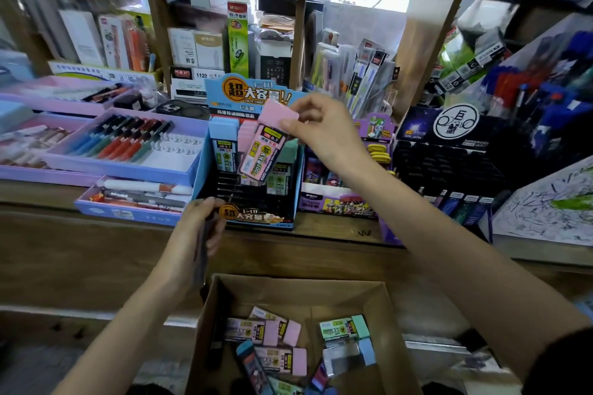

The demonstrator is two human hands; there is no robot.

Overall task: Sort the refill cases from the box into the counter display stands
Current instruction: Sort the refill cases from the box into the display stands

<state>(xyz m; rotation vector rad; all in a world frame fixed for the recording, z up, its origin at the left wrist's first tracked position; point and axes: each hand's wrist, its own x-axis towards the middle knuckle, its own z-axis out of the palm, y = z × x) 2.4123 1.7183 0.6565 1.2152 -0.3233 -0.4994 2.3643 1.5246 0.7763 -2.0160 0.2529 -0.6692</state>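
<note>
So the right hand (321, 128) is pinching a pink refill case (266, 144) by its plain pink cap end, thumb and fingertips curled on it, label side facing the camera. The case hangs tilted, cap up toward 1 o'clock and the labelled end pointing down to 7. It's right over the blue display stand (253, 216), in front of the rows already slotted in there: blue cases (223, 131) at the stand's 10 o'clock, a pink row (247, 133) beside them, green cases (288, 154) toward 3 o'clock. Can't tell if the bottom tip of the held case touches the ones in the stand or just hovers over them. The left hand (195, 234) is down at the stand's 7 o'clock corner, just beside its front panel, fingers curled round a dark slim item (202, 253) that runs down along the palm; too blurry to say what it is. The cardboard box (385, 308) sits at 6 o'clock from the stand, below the edge of the wooden surface (324, 226), well apart from the right hand and near the left wrist. Inside it is a loose jumble of cases: pink ones (290, 332) in the middle, a green one (356, 325) at the box's 2 o'clock, a couple of blue-capped ones lower down. Purple trays of pens (122, 170) sit at 9 o'clock of the stand, a black display stand (449, 167) at 3 o'clock.
</note>
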